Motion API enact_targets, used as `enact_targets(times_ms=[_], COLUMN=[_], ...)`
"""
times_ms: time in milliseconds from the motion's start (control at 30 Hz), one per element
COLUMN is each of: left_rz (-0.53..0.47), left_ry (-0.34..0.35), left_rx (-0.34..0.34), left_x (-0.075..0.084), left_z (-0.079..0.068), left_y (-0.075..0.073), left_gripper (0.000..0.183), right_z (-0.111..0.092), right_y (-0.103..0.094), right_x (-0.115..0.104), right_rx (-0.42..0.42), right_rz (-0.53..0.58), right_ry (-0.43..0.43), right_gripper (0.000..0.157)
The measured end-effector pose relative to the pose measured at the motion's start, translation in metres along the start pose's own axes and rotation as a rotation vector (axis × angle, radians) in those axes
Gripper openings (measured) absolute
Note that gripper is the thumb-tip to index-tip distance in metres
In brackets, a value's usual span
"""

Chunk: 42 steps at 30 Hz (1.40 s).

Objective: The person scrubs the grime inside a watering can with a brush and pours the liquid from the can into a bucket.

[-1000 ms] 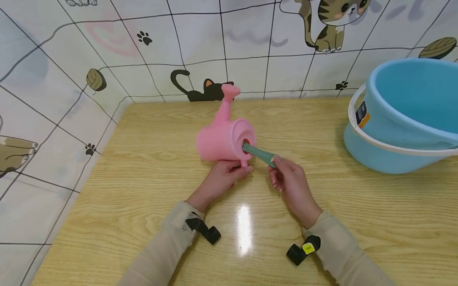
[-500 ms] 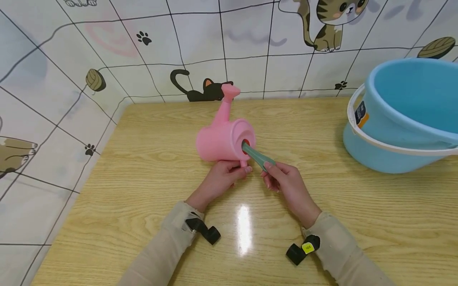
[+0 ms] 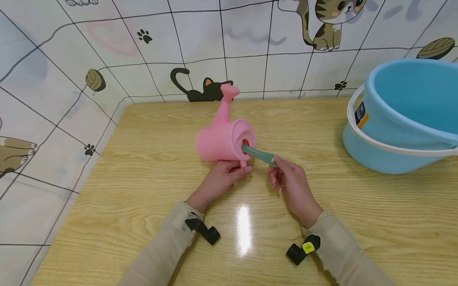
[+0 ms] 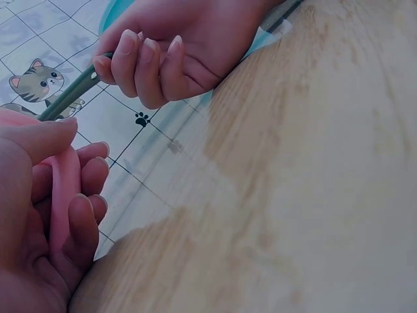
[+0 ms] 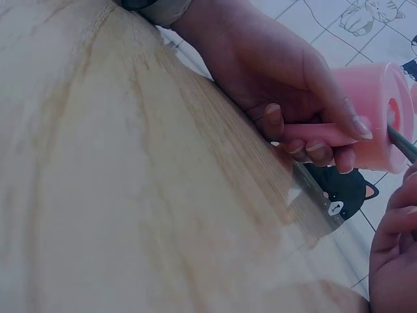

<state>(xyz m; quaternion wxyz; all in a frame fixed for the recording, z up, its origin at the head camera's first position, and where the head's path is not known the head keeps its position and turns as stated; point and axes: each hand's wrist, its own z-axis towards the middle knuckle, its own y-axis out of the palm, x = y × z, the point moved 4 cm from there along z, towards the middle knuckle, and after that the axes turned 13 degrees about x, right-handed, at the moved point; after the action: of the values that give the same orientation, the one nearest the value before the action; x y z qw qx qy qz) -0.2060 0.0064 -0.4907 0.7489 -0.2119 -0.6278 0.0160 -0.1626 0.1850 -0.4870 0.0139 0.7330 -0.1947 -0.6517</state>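
Observation:
A pink watering can (image 3: 216,143) stands on the wooden table, its spout toward the wall. My left hand (image 3: 222,176) grips the can's handle (image 4: 64,202), fingers curled round it in both wrist views. Between thumb and fingers, my right hand (image 3: 295,184) pinches the end of a green utensil handle (image 3: 261,155) with a small hole near its tip. The other end of that handle goes into the round opening of the can, so its head is hidden. Something red (image 3: 246,142) shows inside the opening.
To the right stands a large light blue bucket (image 3: 390,155) with a white carrying handle (image 3: 397,149). A wall covering with cat drawings (image 3: 247,35) runs along the table's back and left edges.
My right hand swung left and toward me with the green utensil, then back to the right, tilting its handle in the opening. The left hand and watering can have stayed in place.

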Motion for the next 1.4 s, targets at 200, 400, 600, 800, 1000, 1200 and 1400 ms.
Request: enact_targets(times_ms=[200,400,600,800,1000,1200,1400], left_rz=[-0.010,-0.011,-0.017,-0.015,-0.012,-0.008,-0.014], left_ry=[0.013,0.015,0.006,0.000,-0.009,-0.008,-0.015], left_rx=[-0.001,-0.002,0.003,0.006,0.006,0.012,0.012], left_x=[-0.0003,-0.0021,-0.0023,-0.0012,0.0004,0.0011,0.0009], left_z=[0.0000,0.0004,0.0026,0.0041,0.0049,0.0054,0.0068], left_y=[0.0002,-0.0002,0.0011,0.0024,0.0025,0.0022,0.0030], left_gripper=[0.028,0.029,0.030,0.032,0.033,0.032,0.030], right_z=[0.0025,0.0039,0.0061,0.0069,0.0066,0.0052,0.0041], right_y=[-0.0034,-0.0039,-0.0044,-0.0032,-0.0007,0.0018,0.0039], right_x=[-0.0002,0.0000,-0.0010,-0.0018,-0.0026,-0.0049,-0.0066], right_rx=[0.034,0.058,0.051,0.021,-0.036,-0.180,-0.270], right_rz=[0.160,0.245,0.213,0.096,-0.034,-0.081,-0.055], right_ry=[0.025,0.026,0.018,0.013,0.013,-0.010,-0.006], right_gripper=[0.036,0.036,0.035,0.035,0.042,0.046,0.042])
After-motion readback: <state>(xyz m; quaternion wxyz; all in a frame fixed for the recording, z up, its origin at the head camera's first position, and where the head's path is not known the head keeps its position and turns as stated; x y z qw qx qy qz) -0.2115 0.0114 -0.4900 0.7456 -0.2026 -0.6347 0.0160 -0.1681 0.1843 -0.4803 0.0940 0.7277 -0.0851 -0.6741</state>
